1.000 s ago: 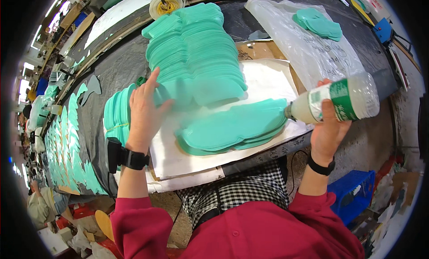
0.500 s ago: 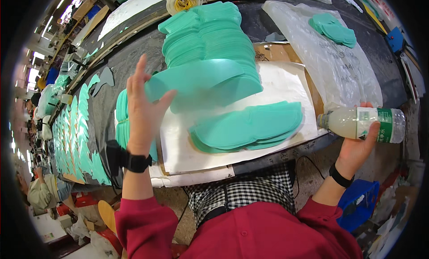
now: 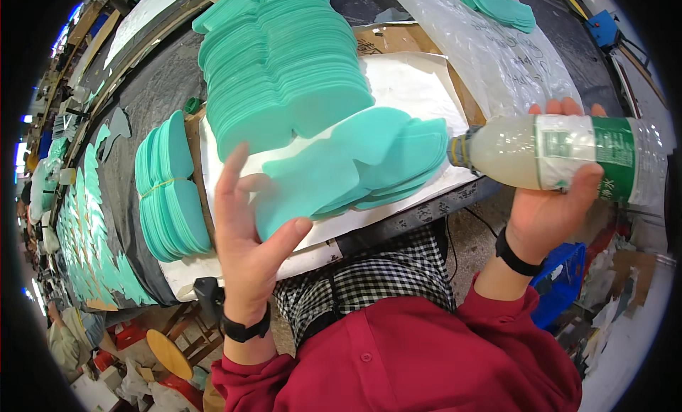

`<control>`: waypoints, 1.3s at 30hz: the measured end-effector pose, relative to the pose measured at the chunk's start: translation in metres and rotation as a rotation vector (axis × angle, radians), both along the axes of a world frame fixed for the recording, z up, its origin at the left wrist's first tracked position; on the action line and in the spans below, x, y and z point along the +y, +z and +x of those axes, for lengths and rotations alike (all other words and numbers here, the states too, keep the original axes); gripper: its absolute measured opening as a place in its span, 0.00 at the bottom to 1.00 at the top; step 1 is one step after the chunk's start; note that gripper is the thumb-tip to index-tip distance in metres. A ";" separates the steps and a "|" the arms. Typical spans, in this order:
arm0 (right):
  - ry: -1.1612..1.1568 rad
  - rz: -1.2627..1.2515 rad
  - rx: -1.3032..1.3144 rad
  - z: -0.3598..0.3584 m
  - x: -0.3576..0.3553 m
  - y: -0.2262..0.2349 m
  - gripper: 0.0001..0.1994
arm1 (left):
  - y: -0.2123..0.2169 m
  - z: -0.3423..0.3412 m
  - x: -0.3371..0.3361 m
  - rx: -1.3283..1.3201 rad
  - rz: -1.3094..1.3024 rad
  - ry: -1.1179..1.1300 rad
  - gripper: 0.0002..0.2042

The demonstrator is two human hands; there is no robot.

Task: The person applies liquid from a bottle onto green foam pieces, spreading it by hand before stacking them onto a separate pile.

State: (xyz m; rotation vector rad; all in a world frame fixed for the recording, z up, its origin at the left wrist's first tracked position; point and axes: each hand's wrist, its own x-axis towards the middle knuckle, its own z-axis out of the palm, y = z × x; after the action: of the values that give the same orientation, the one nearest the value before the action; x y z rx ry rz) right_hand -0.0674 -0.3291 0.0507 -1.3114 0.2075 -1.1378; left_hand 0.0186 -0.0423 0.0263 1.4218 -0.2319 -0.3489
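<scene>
My right hand (image 3: 550, 213) grips a clear plastic bottle (image 3: 508, 153) with a white and green label and cloudy liquid inside. The bottle lies sideways, its dark-ringed neck pointing left over the edge of a low pile of thin green cut sheets (image 3: 419, 156). On that pile the top sheet (image 3: 320, 163) sits askew, reaching left toward my left hand (image 3: 252, 241). My left hand is open, thumb and fingers spread beside the sheet's left end. Behind the pile rises a tall fanned stack of the same green sheets (image 3: 284, 64).
A banded bundle of green pieces (image 3: 167, 188) stands at the left on the dark table. White paper (image 3: 405, 78) lies under the pile. A clear plastic bag (image 3: 497, 71) with green pieces on it is at the back right; a blue crate (image 3: 561, 284) stands below the table.
The sheet that was in the air by my left hand now lies on the low pile. My left hand has come down and nearer; the bottle has moved up and left, toward the pile.
</scene>
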 end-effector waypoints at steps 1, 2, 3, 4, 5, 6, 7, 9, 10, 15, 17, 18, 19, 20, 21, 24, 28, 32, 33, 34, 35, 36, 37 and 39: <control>0.010 -0.056 0.048 0.002 0.004 -0.003 0.42 | -0.002 0.001 0.002 0.006 -0.007 -0.004 0.45; -0.006 -0.096 0.054 0.003 0.008 -0.004 0.42 | -0.004 0.003 0.005 -0.008 -0.049 -0.068 0.44; 0.005 -0.093 0.053 0.006 0.010 -0.003 0.42 | -0.003 0.005 0.012 -0.026 -0.079 -0.117 0.44; -0.014 -0.100 0.033 0.008 0.011 -0.001 0.42 | -0.009 0.009 0.019 -0.145 0.061 -0.202 0.41; -0.035 -0.109 0.013 0.010 0.013 0.001 0.42 | -0.012 0.010 0.017 -0.145 0.063 -0.191 0.41; -0.032 -0.112 0.016 0.010 0.014 0.002 0.42 | -0.015 0.011 0.014 -0.164 0.180 -0.233 0.42; -0.032 -0.142 0.056 0.010 0.016 0.005 0.41 | -0.017 0.013 0.012 -0.184 0.296 -0.274 0.42; -0.029 -0.177 0.098 0.012 0.020 0.005 0.40 | -0.017 0.018 0.012 -0.231 0.329 -0.294 0.39; -0.039 -0.257 0.082 0.013 0.023 0.002 0.39 | -0.015 0.020 0.013 -0.240 0.358 -0.345 0.38; -0.204 -0.560 0.187 0.015 0.023 0.009 0.33 | -0.002 0.036 0.016 -0.345 0.508 -0.457 0.36; -0.168 -0.520 0.166 0.024 0.027 0.006 0.29 | -0.001 0.037 0.013 -0.456 0.562 -0.437 0.33; -0.051 -0.425 0.141 0.030 0.032 0.001 0.29 | 0.000 0.037 0.012 -0.457 0.556 -0.439 0.33; 0.066 -0.330 0.114 0.036 0.039 -0.003 0.28 | 0.002 0.037 0.010 -0.589 0.662 -0.427 0.30; 0.206 -0.090 0.103 0.039 0.055 -0.005 0.29 | 0.003 0.037 0.009 -0.720 0.767 -0.411 0.28; 0.346 0.152 0.091 0.041 0.070 -0.009 0.30 | 0.002 0.036 0.009 -0.719 0.762 -0.412 0.28; 0.405 -0.392 0.260 0.053 0.072 -0.022 0.34 | 0.000 0.032 0.013 -0.673 0.810 -0.416 0.24; 0.307 -0.310 0.290 0.058 0.055 -0.017 0.28 | -0.003 0.021 0.018 -0.732 0.845 -0.357 0.21; 0.180 -0.382 0.189 0.066 0.043 -0.021 0.23 | -0.009 0.002 0.023 -0.727 0.903 -0.281 0.21; 0.236 -0.327 0.208 0.068 0.055 -0.020 0.23 | -0.011 -0.001 0.023 -0.722 0.909 -0.280 0.21; 0.279 -0.280 0.229 0.070 0.067 -0.018 0.23 | -0.012 -0.004 0.021 -0.713 0.916 -0.264 0.21; 0.535 -0.001 0.129 0.074 0.080 -0.025 0.27 | -0.013 -0.006 0.019 -0.706 0.922 -0.250 0.21; 0.481 0.154 0.304 0.076 0.102 -0.012 0.32 | -0.014 -0.006 0.020 -0.709 0.915 -0.253 0.21; 0.504 -0.027 0.358 0.077 0.110 -0.017 0.38 | -0.014 -0.007 0.022 -0.707 0.915 -0.230 0.21; 0.352 -0.732 0.291 0.086 0.097 -0.018 0.40 | -0.013 -0.008 0.027 -0.704 0.909 -0.207 0.21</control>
State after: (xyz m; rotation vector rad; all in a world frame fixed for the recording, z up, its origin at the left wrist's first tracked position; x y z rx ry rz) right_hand 0.0184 -0.2317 0.0322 -2.0662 -0.2519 -0.7287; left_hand 0.0102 -0.0154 0.0128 2.4031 -0.8772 -0.0931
